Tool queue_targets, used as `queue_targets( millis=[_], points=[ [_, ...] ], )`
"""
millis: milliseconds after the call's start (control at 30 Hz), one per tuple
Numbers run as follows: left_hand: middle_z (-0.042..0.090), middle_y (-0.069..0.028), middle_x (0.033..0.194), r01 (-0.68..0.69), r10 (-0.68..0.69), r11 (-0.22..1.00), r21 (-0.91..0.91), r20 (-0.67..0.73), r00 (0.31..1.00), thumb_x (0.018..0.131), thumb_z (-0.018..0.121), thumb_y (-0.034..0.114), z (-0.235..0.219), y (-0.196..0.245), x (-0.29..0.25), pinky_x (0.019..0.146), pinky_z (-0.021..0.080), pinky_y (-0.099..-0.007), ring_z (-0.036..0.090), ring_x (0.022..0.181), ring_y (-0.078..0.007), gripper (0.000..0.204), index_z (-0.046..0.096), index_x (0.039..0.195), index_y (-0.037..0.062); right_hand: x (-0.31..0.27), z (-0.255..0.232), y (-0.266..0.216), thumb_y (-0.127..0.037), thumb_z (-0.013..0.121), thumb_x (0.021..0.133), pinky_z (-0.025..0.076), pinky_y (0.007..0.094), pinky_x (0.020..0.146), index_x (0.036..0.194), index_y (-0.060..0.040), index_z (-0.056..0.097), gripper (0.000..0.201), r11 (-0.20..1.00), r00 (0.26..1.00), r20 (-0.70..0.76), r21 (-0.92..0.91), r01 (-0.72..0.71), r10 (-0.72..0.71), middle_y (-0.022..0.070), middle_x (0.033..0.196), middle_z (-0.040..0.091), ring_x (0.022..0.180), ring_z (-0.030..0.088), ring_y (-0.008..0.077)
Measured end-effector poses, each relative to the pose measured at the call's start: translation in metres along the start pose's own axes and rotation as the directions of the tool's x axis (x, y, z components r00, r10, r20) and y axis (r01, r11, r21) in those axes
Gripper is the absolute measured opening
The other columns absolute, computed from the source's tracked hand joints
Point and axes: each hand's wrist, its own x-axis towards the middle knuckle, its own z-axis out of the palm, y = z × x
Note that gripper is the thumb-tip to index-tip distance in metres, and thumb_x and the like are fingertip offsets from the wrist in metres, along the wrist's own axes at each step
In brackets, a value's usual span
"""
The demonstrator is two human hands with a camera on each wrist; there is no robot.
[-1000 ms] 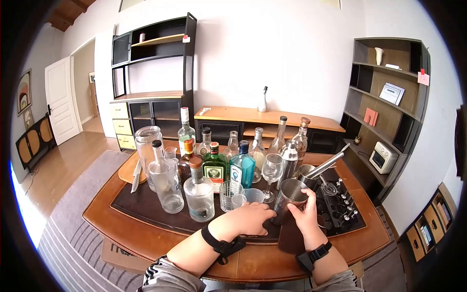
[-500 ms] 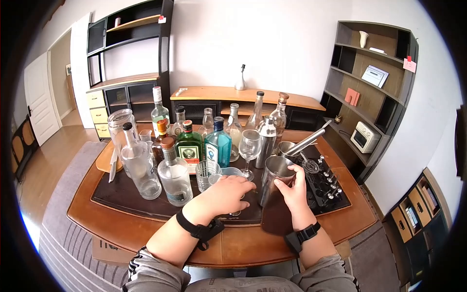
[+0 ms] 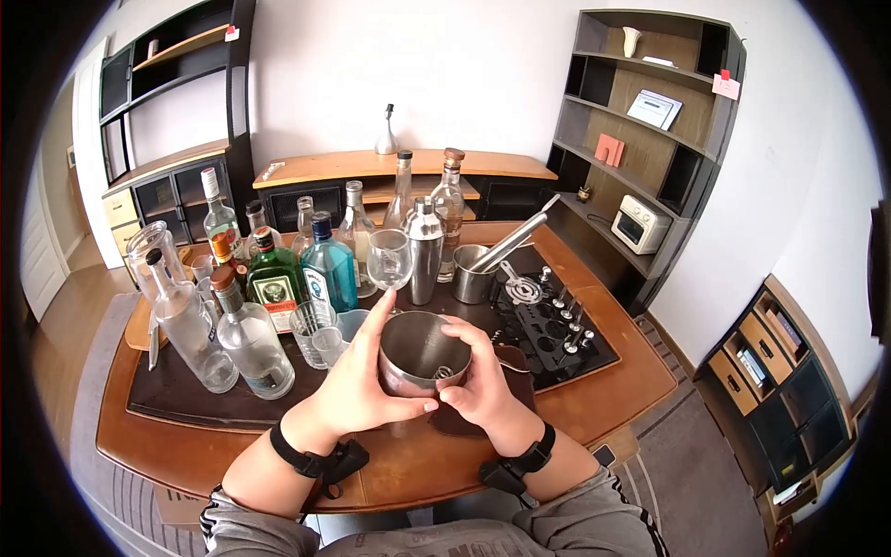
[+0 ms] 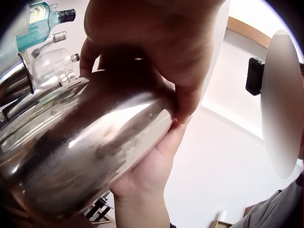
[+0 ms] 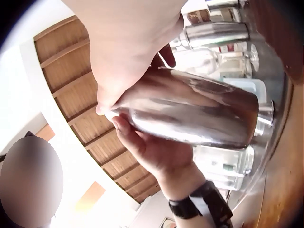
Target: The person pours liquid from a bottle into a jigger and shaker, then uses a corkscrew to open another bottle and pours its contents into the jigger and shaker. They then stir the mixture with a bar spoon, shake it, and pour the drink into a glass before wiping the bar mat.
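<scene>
Both hands hold a metal shaker tin [image 3: 408,382] upright in front of the body, its open mouth facing up toward the head camera. My left hand [image 3: 348,385] wraps the tin's left side, thumb across the near wall. On the opposite side my right hand [image 3: 484,376] grips near the rim, fingers over the far right edge. The thumbs come close together at the front. A small coil-like shape shows inside by the near wall. In the left wrist view the tin's shiny side [image 4: 95,142] fills the middle; the right wrist view shows its base end [image 5: 237,118] above the table.
Several bottles, among them a green bottle [image 3: 275,278] and a blue bottle [image 3: 329,269], stand to the left. Behind the tin are a stemmed glass [image 3: 389,260], a cocktail shaker [image 3: 424,255] and a metal cup [image 3: 471,286] of tools. A strainer [image 3: 522,287] and black rack [image 3: 557,339] lie right.
My left hand has moved from beside the small glasses onto the tin. The tin, earlier held by the right hand alone, has come up toward the body. The head view has swung right.
</scene>
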Motion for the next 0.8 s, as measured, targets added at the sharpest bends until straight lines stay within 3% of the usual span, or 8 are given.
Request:
queue_targets(
  millis=[33, 133, 233, 300, 367, 533, 667, 800],
  points=[
    [0.048, -0.0231, 0.134, 0.032, -0.032, 0.999, -0.014, -0.02, 0.999, 0.059, 0.092, 0.019, 0.001, 0.006, 0.0, 0.108, 0.038, -0.0403, 0.051, 0.126, -0.0326, 0.123, 0.013, 0.151, -0.0006, 0.005, -0.006, -0.001, -0.049, 0.069, 0.086, 0.037, 0.0404, 0.106, 0.139, -0.0016, 0.036, 0.079, 0.999, 0.998, 0.046, -0.004, 0.033, -0.033, 0.0223, 0.141, 0.043, 0.126, 0.047, 0.033],
    [0.045, -0.016, 0.134, -0.008, 0.016, 0.996, 0.086, -0.091, 0.996, 0.056, 0.091, 0.011, -0.003, 0.01, -0.005, 0.108, 0.036, -0.0406, 0.047, 0.126, -0.0274, 0.121, 0.016, 0.151, 0.0037, 0.012, -0.028, 0.002, -0.046, 0.059, 0.095, 0.042, 0.0396, 0.097, 0.142, -0.0023, 0.031, 0.07, 0.992, 0.989, -0.135, 0.105, 0.07, -0.055, 0.0214, 0.137, 0.049, 0.113, 0.058, 0.0276],
    [0.046, -0.0161, 0.134, -0.05, -0.002, 0.982, -0.184, -0.272, 0.962, 0.058, 0.092, 0.018, -0.01, 0.027, -0.013, 0.105, 0.04, -0.0418, 0.05, 0.123, -0.0271, 0.108, 0.026, 0.142, 0.0061, 0.021, -0.057, 0.007, -0.035, 0.053, 0.1, 0.045, 0.0344, 0.088, 0.138, -0.0036, 0.035, 0.052, 1.0, 0.931, -0.365, 0.027, 0.009, 0.001, 0.0174, 0.123, 0.057, 0.1, 0.061, 0.0218],
    [0.048, -0.0142, 0.131, -0.06, -0.115, 0.916, -0.396, -0.405, 0.907, 0.058, 0.093, 0.02, -0.017, 0.047, -0.017, 0.103, 0.042, -0.0416, 0.051, 0.121, -0.027, 0.106, 0.026, 0.14, 0.0091, 0.026, -0.068, 0.01, -0.026, 0.049, 0.102, 0.046, 0.03, 0.082, 0.134, -0.0039, 0.038, 0.04, 0.995, 0.857, -0.506, 0.034, -0.099, 0.102, 0.0127, 0.109, 0.063, 0.09, 0.062, 0.0161],
    [0.049, -0.0133, 0.129, -0.024, -0.271, 0.796, -0.604, -0.392, 0.879, 0.056, 0.095, 0.025, -0.018, 0.077, -0.016, 0.101, 0.043, -0.0408, 0.052, 0.119, -0.0274, 0.108, 0.026, 0.139, 0.0099, 0.028, -0.077, 0.017, -0.022, 0.05, 0.102, 0.046, 0.0292, 0.081, 0.134, -0.0041, 0.039, 0.038, 0.983, 0.82, -0.542, 0.095, -0.155, 0.182, 0.0108, 0.106, 0.064, 0.086, 0.062, 0.014],
    [0.049, -0.011, 0.126, -0.02, -0.048, 0.993, -0.113, -0.569, 0.821, 0.055, 0.096, 0.026, -0.023, 0.06, -0.057, 0.096, 0.045, -0.037, 0.053, 0.114, -0.0229, 0.104, 0.03, 0.135, 0.0105, 0.027, -0.083, 0.021, -0.019, 0.053, 0.101, 0.047, 0.0275, 0.078, 0.133, -0.0043, 0.041, 0.038, 0.982, 0.803, -0.566, 0.073, -0.176, 0.187, 0.0089, 0.103, 0.064, 0.083, 0.061, 0.0125],
    [0.049, -0.0068, 0.116, 0.229, -0.294, 0.955, -0.186, -0.684, 0.668, 0.06, 0.091, 0.02, -0.036, 0.053, -0.09, 0.082, 0.048, -0.0265, 0.055, 0.096, -0.0152, 0.09, 0.035, 0.131, 0.011, 0.027, -0.08, 0.022, -0.015, 0.054, 0.1, 0.049, 0.0277, 0.077, 0.132, -0.004, 0.043, 0.036, 0.984, 0.813, -0.554, 0.122, -0.132, 0.178, 0.0085, 0.098, 0.063, 0.081, 0.059, 0.0132],
    [0.055, -0.003, 0.101, 0.135, -0.352, 0.929, -0.346, -0.704, 0.617, 0.068, 0.082, 0.016, -0.056, 0.035, -0.12, 0.071, 0.041, -0.0199, 0.05, 0.078, -0.0085, 0.075, 0.038, 0.129, 0.0137, 0.025, -0.07, 0.029, -0.01, 0.058, 0.097, 0.049, 0.028, 0.077, 0.129, -0.004, 0.044, 0.035, 0.986, 0.859, -0.485, 0.092, -0.138, 0.165, 0.0063, 0.092, 0.06, 0.08, 0.057, 0.0136]
  ],
)
